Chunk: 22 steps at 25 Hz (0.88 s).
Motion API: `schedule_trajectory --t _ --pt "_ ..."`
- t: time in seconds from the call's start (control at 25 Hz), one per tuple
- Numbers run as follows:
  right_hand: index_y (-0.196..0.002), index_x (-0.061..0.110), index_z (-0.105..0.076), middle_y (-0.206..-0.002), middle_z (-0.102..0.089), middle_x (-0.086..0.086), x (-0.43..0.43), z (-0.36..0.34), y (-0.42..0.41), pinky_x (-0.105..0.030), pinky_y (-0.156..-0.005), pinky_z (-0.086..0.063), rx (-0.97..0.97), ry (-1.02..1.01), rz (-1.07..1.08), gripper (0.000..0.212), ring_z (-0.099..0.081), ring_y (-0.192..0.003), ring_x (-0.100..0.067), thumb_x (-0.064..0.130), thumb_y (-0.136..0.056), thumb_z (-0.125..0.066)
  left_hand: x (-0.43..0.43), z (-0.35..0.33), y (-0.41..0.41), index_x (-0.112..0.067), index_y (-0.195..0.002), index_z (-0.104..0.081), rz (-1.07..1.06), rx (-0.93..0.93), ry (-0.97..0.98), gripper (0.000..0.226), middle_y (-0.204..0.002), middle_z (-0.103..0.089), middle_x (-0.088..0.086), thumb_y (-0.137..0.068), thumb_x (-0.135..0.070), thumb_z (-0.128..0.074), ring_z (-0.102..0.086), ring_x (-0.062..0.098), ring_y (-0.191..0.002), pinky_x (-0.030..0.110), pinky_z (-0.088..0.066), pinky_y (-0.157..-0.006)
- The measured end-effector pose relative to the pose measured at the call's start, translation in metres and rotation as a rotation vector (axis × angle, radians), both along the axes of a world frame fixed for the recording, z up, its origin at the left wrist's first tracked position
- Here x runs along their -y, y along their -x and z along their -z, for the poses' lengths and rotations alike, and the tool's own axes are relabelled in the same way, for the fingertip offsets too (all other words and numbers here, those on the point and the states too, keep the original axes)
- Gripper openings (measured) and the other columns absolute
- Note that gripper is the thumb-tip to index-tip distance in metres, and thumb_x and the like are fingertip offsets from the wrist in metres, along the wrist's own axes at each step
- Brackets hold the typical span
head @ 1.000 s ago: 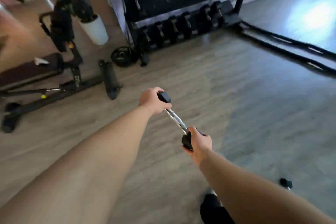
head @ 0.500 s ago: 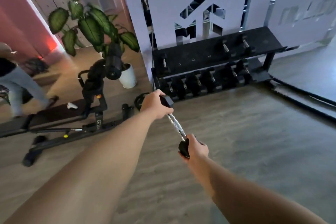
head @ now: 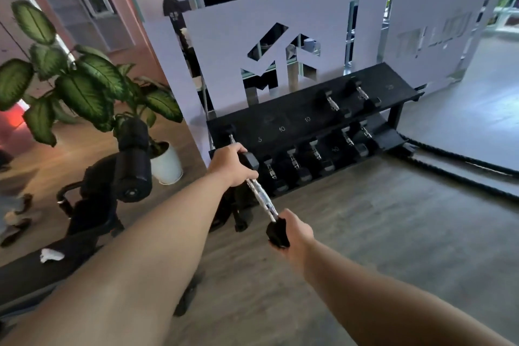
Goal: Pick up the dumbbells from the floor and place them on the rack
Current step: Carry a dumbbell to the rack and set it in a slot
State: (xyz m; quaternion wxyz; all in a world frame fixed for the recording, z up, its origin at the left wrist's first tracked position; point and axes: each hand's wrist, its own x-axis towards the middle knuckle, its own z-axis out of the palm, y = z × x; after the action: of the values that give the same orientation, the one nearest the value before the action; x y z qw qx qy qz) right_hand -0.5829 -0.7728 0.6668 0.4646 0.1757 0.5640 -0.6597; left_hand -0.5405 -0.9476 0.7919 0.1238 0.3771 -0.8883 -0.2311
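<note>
I hold a small dumbbell (head: 261,198) with black hex ends and a chrome handle, raised in front of me. My left hand (head: 230,166) wraps its far end, my right hand (head: 295,233) its near end. Straight ahead stands the black two-tier rack (head: 295,118). Its sloped top shelf carries two dumbbells (head: 331,101) near the right end and one small one (head: 231,136) at the left edge, just beyond my left hand. Several dumbbells (head: 314,152) fill the lower shelf.
A weight bench with black roller pads (head: 132,166) stands left of the rack, beside a potted plant in a white pot (head: 165,166). A thick black rope (head: 463,166) runs along the floor at right. Behind the rack is a mirrored wall panel (head: 247,45).
The view has lifted from the floor and closed in on the rack. Both hands carried the dumbbell up and forward, toward the left end of the top shelf.
</note>
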Motion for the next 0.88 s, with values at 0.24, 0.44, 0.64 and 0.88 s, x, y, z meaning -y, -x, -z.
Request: schedule_trajectory --t 0.24,0.44,0.64,0.88 --pt "-0.086 0.005 -0.073 -0.094 -0.071 -0.02 0.114 0.001 0.084 -0.04 -0.049 -0.06 -0.058 -0.091 0.051 0.028 -0.074 -0.076 -0.034 0.022 -0.068 -0.086 0.124 -0.005 0.092 -0.031 -0.107 -0.06 0.111 -0.022 -0.037 0.057 -0.092 -0.056 -0.013 -0.062 -0.031 -0.094 -0.053 0.0 -0.077 0.013 -0.038 -0.055" --pt "-0.078 0.006 -0.073 -0.076 -0.073 -0.016 0.192 0.032 0.168 -0.038 -0.048 -0.059 -0.089 -0.152 0.018 0.028 -0.073 -0.06 -0.03 0.024 -0.064 -0.088 0.204 0.027 0.177 -0.025 -0.115 -0.062 0.142 0.015 -0.026 0.06 -0.115 -0.055 0.0 -0.064 -0.029 -0.095 -0.057 0.017 -0.097 0.022 -0.045 -0.07" --pt "-0.073 0.007 -0.072 -0.074 -0.073 -0.012 0.277 0.057 0.274 -0.041 -0.063 -0.064 -0.117 -0.247 -0.09 0.029 -0.071 -0.064 -0.027 0.027 -0.064 -0.092 0.285 0.047 0.268 -0.026 -0.114 -0.062 0.072 0.064 -0.019 0.061 -0.117 -0.053 0.002 -0.064 -0.028 -0.096 -0.056 0.022 -0.102 0.03 -0.046 -0.078" --pt "-0.08 0.01 -0.079 -0.07 -0.073 -0.006 0.374 0.073 0.365 -0.031 -0.052 -0.058 -0.126 -0.22 -0.169 0.019 -0.071 -0.069 -0.023 0.023 -0.071 -0.09 0.374 0.058 0.355 -0.019 -0.123 -0.068 0.078 0.05 0.042 0.068 -0.113 -0.063 0.002 -0.062 -0.027 -0.097 -0.06 0.022 -0.101 0.033 -0.049 -0.082"
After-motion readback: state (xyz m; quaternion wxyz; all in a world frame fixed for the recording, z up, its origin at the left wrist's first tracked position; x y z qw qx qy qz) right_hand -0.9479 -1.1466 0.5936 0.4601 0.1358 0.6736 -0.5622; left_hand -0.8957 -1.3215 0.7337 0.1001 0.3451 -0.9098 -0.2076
